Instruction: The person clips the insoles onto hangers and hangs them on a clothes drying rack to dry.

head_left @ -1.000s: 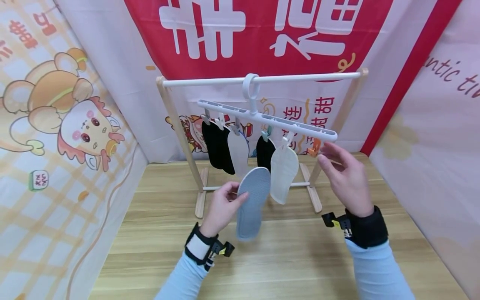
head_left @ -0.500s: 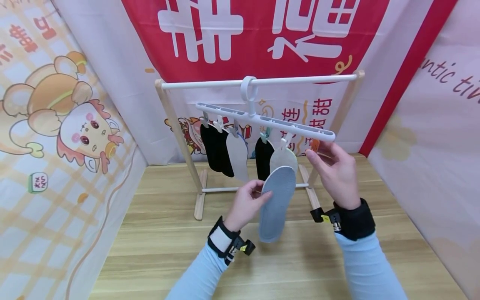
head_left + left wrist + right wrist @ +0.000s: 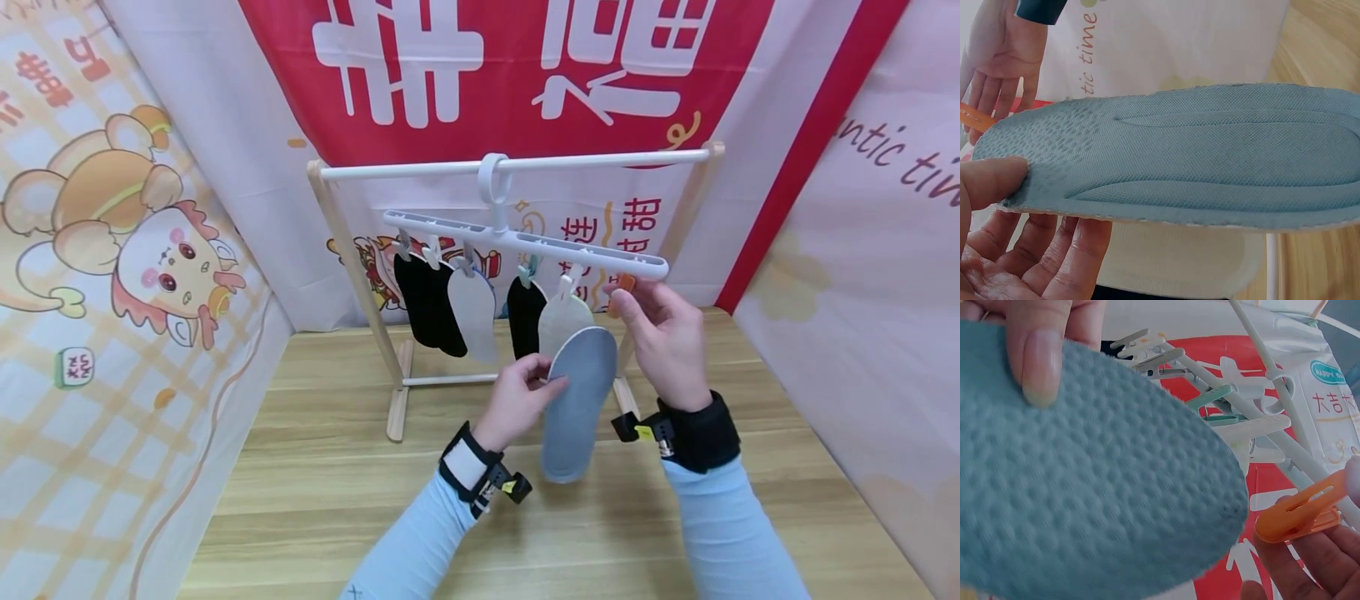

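My left hand (image 3: 517, 404) pinches a grey-blue insole (image 3: 579, 408) near its upper end, thumb on the dimpled face and fingers behind. The insole hangs slightly tilted, its upper edge close below an orange clip (image 3: 1300, 515) in the right wrist view. My right hand (image 3: 670, 346) holds that clip between thumb and fingers at the right end of a white hanger (image 3: 517, 240). Further left on the hanger, clips hold a black insole (image 3: 426, 304), a white insole (image 3: 472, 312), another black insole (image 3: 525, 321) and a cream insole (image 3: 561, 321), partly covered by the grey-blue one.
The hanger hooks over the white rail (image 3: 600, 161) of a rack with wooden legs (image 3: 358, 275), standing on a wood-grain table (image 3: 315, 500). Printed cloths enclose the sides, and a red banner (image 3: 510, 83) hangs behind.
My left hand has carried the grey-blue insole rightward, towards the orange clip. My right hand has moved left and now grips the clip; the hanger's left end has dipped slightly.
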The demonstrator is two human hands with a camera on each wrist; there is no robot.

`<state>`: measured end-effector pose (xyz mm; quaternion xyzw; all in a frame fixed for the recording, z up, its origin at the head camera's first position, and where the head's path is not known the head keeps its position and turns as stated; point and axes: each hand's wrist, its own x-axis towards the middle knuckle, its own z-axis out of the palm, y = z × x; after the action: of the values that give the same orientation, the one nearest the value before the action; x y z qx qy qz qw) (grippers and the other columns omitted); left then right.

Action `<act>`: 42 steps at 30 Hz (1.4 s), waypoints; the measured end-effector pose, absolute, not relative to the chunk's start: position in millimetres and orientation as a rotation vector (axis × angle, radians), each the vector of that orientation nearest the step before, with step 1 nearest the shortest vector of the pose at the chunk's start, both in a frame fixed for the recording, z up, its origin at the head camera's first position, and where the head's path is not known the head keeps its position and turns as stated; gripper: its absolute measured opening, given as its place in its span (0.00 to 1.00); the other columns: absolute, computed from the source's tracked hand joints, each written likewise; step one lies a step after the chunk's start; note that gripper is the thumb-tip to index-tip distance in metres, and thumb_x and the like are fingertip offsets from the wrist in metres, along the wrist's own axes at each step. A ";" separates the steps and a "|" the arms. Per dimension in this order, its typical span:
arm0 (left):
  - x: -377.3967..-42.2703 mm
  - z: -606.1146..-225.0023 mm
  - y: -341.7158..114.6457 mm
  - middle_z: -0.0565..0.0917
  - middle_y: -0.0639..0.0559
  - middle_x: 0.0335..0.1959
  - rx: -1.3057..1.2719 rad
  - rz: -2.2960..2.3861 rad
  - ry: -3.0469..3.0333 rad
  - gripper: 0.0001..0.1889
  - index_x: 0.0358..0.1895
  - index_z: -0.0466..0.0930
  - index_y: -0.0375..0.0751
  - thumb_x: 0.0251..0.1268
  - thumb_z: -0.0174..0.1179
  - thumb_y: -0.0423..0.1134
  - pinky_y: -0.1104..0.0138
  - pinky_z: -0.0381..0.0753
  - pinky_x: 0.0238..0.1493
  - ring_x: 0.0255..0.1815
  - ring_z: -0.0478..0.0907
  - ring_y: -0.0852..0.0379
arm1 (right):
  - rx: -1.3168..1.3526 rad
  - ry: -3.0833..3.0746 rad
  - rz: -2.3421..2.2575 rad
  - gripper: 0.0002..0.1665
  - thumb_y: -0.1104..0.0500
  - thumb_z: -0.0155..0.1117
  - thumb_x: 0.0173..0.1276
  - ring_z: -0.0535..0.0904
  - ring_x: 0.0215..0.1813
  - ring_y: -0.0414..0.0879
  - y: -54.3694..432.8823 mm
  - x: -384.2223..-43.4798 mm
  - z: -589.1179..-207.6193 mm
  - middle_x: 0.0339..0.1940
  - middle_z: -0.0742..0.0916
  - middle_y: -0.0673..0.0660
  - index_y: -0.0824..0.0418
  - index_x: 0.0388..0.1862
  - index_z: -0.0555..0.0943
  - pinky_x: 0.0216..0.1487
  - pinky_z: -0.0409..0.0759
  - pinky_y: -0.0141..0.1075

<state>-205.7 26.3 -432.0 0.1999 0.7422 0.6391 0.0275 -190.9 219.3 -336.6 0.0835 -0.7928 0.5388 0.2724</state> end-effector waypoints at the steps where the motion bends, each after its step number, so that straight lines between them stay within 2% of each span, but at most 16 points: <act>1: -206.1 -431.4 28.1 0.81 0.51 0.37 0.611 1.973 2.284 0.06 0.43 0.82 0.39 0.67 0.65 0.37 0.66 0.84 0.39 0.35 0.80 0.57 | 0.220 -2.134 1.452 0.25 0.54 0.64 0.71 0.83 0.53 0.46 219.0 -191.4 -336.6 0.54 0.86 0.57 0.60 0.64 0.78 0.55 0.79 0.32; 13: -211.3 -423.5 40.3 0.82 0.52 0.39 0.559 1.953 2.254 0.08 0.45 0.83 0.43 0.68 0.65 0.40 0.65 0.84 0.38 0.35 0.81 0.57 | 0.238 -2.105 1.452 0.22 0.55 0.60 0.73 0.82 0.53 0.44 220.2 -196.8 -336.4 0.50 0.88 0.57 0.60 0.62 0.80 0.59 0.77 0.34; 27: -216.4 -423.9 45.1 0.82 0.52 0.39 0.569 1.949 2.231 0.07 0.46 0.82 0.43 0.69 0.64 0.39 0.64 0.85 0.38 0.36 0.82 0.57 | 0.308 -2.032 1.456 0.17 0.60 0.58 0.74 0.82 0.48 0.42 223.2 -201.2 -335.0 0.44 0.88 0.60 0.64 0.57 0.83 0.56 0.78 0.32; 34: -216.1 -418.6 45.6 0.83 0.53 0.41 0.562 1.922 2.253 0.08 0.47 0.82 0.43 0.68 0.64 0.39 0.65 0.84 0.41 0.40 0.82 0.58 | 0.272 -2.041 1.439 0.18 0.58 0.59 0.73 0.82 0.48 0.42 222.8 -199.5 -333.3 0.44 0.89 0.60 0.64 0.57 0.83 0.58 0.78 0.33; 40: -217.0 -414.8 48.3 0.83 0.54 0.41 0.571 1.923 2.271 0.08 0.47 0.82 0.44 0.68 0.65 0.40 0.66 0.85 0.40 0.40 0.83 0.59 | 0.234 -2.073 1.413 0.20 0.56 0.59 0.73 0.81 0.43 0.42 222.5 -197.4 -332.6 0.45 0.89 0.59 0.63 0.59 0.82 0.53 0.79 0.29; 42: -216.6 -412.6 49.4 0.83 0.54 0.41 0.569 1.929 2.272 0.09 0.47 0.82 0.44 0.68 0.65 0.41 0.65 0.85 0.40 0.40 0.83 0.59 | 0.244 -2.068 1.415 0.19 0.56 0.59 0.73 0.81 0.44 0.41 222.5 -197.3 -332.1 0.44 0.89 0.59 0.63 0.58 0.83 0.53 0.79 0.30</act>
<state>-216.6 49.4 -412.6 0.1872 0.7477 0.6348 0.0538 -197.3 222.5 -332.1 0.0923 -0.7817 0.5350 0.3070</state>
